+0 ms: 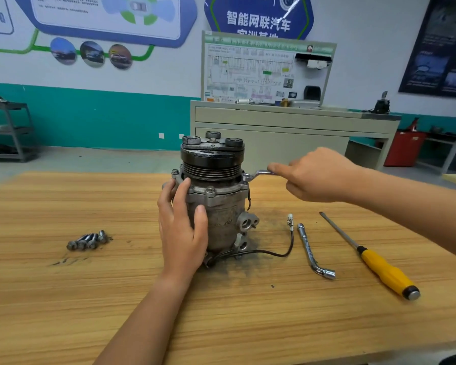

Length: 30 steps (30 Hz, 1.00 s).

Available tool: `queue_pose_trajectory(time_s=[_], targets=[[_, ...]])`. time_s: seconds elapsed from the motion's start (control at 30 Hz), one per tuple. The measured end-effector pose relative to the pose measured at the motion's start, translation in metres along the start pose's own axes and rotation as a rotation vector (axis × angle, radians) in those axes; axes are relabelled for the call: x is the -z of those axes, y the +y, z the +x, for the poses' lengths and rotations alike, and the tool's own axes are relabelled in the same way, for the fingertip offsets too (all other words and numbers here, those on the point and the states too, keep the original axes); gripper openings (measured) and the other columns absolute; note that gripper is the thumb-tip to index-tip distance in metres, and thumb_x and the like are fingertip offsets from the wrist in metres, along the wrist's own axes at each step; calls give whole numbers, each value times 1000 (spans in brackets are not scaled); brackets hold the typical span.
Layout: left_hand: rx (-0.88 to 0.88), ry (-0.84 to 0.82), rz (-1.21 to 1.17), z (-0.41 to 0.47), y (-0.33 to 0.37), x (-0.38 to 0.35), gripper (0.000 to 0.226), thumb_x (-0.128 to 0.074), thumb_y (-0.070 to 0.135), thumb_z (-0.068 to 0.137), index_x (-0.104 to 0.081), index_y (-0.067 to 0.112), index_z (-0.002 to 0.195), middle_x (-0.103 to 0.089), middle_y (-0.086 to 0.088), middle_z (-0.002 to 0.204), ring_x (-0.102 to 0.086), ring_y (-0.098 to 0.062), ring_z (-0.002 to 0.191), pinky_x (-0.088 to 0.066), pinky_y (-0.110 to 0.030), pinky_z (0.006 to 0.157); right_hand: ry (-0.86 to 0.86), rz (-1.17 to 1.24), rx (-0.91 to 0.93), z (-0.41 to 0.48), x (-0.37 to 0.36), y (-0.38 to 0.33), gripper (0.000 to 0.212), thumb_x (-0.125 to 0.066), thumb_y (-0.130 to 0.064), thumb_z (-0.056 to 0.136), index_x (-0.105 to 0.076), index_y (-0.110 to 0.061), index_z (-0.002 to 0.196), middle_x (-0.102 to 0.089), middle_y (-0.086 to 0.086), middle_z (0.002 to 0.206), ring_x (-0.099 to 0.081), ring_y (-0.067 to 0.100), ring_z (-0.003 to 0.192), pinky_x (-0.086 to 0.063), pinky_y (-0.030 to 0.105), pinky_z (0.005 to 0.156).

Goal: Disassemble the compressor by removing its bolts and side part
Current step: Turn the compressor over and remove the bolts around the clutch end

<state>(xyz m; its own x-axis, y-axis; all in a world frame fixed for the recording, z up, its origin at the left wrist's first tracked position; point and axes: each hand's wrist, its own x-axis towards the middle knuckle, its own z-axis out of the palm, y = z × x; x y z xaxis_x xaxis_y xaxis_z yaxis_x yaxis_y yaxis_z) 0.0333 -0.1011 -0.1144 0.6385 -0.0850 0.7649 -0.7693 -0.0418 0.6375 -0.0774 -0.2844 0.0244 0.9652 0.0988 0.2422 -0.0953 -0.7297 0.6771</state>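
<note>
Nearest, right side of the wooden table (pixel 221 325): yellow-handled screwdriver (pixel 379 267) and L-shaped socket wrench (pixel 313 250), lying apart. At left, a cluster of loose bolts (pixel 87 241). Braces the upright compressor (pixel 224 206) at mid-table with the left hand (pixel 182 227) — fingers spread and fairly straight, covering its left flank. Grips a spanner (pixel 258 174) in the curled right hand (pixel 319 175), ring end at the flange's right edge. Beyond — a grey bench (pixel 287 122).
</note>
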Motion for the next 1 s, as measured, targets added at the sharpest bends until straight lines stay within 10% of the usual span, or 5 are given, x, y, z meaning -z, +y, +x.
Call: queue_pose_trajectory(time_s=[0.2, 0.33, 0.5, 0.73, 1.0], targets=[[-7, -2, -7, 1, -1, 0, 42, -33, 39, 88, -26, 42, 129, -28, -8, 146, -23, -23, 140, -26, -47, 112, 175, 91, -33, 38, -29, 2, 35, -40, -1, 94, -49, -8, 127, -66, 7, 89, -60, 24, 74, -44, 30, 73], [-19, 5, -14, -1, -1, -3, 42, -33, 40, 87, -26, 42, 129, -28, -1, 143, -24, -14, 137, -21, -22, 110, 496, 245, -46, 62, -43, -11, 25, -70, 18, 65, -69, 4, 85, -70, 18, 77, -67, 29, 63, -54, 44, 74], [5, 14, -35, -2, 1, -4, 41, -32, 41, 86, -27, 42, 127, -26, 6, 139, -25, -9, 135, -16, -5, 105, 538, 404, -74, 66, -41, -25, 25, -65, 14, 71, -69, 4, 93, -70, 20, 79, -68, 33, 69, -54, 40, 64], [27, 5, -25, -2, 4, -4, 43, -35, 39, 86, -28, 37, 128, -30, -8, 143, -25, -17, 136, -18, -18, 108, 627, 740, -449, 12, -23, -25, 34, -40, -13, 98, -43, -3, 130, -56, 10, 66, -54, 30, 57, -43, 38, 54], [6, -9, 23, -1, 0, -2, 49, -35, 38, 87, -33, 27, 134, -31, -8, 143, -28, -18, 135, -16, -13, 107, 171, 474, -424, -37, 3, -31, 34, -35, -26, 97, -42, -24, 131, -55, 7, 69, -56, 29, 65, -45, 33, 55]])
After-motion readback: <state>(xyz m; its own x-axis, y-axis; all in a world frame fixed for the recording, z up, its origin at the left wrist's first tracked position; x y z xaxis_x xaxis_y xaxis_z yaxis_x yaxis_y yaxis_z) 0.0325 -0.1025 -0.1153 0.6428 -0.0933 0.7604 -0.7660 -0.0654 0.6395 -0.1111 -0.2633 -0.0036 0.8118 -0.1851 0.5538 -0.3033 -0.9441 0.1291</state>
